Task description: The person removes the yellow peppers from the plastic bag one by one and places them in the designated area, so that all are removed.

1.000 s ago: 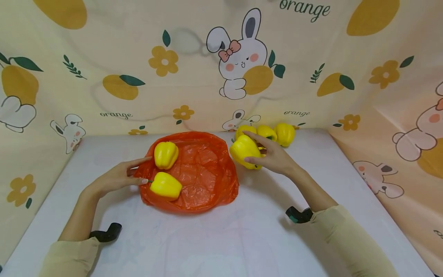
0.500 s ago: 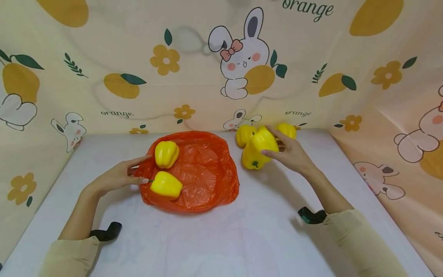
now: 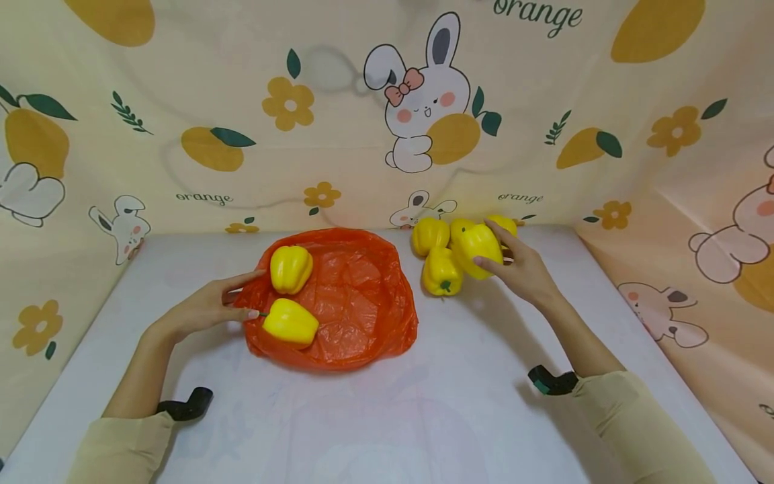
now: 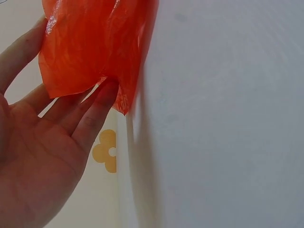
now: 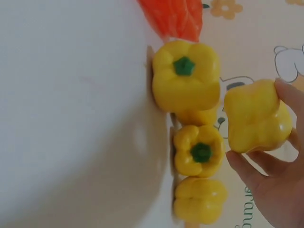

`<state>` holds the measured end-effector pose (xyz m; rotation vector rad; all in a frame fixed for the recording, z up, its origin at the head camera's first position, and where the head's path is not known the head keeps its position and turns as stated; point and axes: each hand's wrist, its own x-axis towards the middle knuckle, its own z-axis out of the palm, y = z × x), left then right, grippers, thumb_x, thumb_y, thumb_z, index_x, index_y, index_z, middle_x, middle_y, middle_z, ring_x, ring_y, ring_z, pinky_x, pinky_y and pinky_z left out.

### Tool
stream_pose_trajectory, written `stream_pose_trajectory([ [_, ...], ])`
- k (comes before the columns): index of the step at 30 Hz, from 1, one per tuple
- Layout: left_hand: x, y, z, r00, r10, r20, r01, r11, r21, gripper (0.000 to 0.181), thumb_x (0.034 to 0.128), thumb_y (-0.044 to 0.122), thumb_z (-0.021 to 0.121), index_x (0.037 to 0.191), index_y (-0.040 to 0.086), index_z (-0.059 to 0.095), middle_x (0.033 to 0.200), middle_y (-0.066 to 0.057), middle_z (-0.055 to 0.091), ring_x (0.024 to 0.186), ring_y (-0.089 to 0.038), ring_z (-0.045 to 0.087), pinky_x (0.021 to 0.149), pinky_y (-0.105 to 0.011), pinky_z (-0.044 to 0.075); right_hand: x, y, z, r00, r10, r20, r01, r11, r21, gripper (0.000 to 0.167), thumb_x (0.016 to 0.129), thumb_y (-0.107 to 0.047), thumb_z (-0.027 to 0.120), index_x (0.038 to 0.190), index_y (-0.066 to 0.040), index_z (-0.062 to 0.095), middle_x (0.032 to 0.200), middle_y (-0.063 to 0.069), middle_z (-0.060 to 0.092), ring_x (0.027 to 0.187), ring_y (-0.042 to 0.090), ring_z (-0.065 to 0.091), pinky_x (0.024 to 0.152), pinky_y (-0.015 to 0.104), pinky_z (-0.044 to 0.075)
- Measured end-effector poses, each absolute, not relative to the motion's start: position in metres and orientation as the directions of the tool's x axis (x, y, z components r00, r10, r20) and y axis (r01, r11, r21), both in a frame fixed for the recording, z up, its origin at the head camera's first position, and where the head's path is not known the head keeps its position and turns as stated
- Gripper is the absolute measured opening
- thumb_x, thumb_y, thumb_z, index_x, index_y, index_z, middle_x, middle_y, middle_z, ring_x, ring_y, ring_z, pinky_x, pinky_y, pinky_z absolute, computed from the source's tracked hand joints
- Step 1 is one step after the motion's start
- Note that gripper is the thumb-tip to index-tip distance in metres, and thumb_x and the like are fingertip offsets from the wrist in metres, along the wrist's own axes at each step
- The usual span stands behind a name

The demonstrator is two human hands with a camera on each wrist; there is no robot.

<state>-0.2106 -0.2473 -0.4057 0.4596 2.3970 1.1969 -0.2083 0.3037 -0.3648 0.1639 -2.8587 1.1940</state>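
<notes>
**Pepper (image 3: 476, 253) raised, grip to mind**

My right hand (image 3: 525, 270) grips this one above the table (image 3: 363, 423), beside four loose peppers (image 3: 443, 275); its smooth, glossy lobes could slip if my fingers slackened, or a knock could roll the others. My left hand (image 3: 199, 309) holds the left edge of the bag (image 3: 357, 302); losing it might let that thin, crinkled film sag over the two blocky peppers inside (image 3: 290, 324).

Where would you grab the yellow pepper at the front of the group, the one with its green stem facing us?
I'd probably take the front pepper by its two rounded sides, from above: it lies with its stem pointing our way, and another pepper sits close behind.
</notes>
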Motion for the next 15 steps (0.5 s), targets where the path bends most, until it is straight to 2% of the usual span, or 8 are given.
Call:
stream_pose_trajectory([
  [5, -0.211, -0.246, -0.404, -0.860, 0.460, -0.219, 0.104, 0.580, 0.808, 0.078, 0.0903, 0.030, 0.072, 0.156, 0.016, 0.033, 0.156, -0.022, 0.032, 0.137, -0.046, 0.034, 0.102, -0.063, 0.042, -0.208, 0.308, -0.372, -0.997, -0.033, 0.076, -0.077, 0.700, -0.710, 0.082, 0.090, -0.055, 0.067, 0.158, -0.029, 0.029, 0.155, 0.018, 0.036, 0.125, 0.046, 0.050, 0.095, 0.058, 0.050],
  [15, -0.211, -0.247, -0.405, -0.860, 0.462, -0.217, 0.108, 0.581, 0.807, 0.077, 0.0911, 0.028, 0.072, 0.156, 0.016, 0.033, 0.157, -0.023, 0.032, 0.137, -0.046, 0.033, 0.103, -0.064, 0.041, -0.210, 0.315, -0.387, -0.999, 0.010, 0.039, -0.021, 0.695, -0.719, 0.083, 0.091, -0.052, 0.067, 0.158, -0.026, 0.027, 0.159, 0.020, 0.030, 0.129, 0.049, 0.045, 0.099, 0.060, 0.046],
])
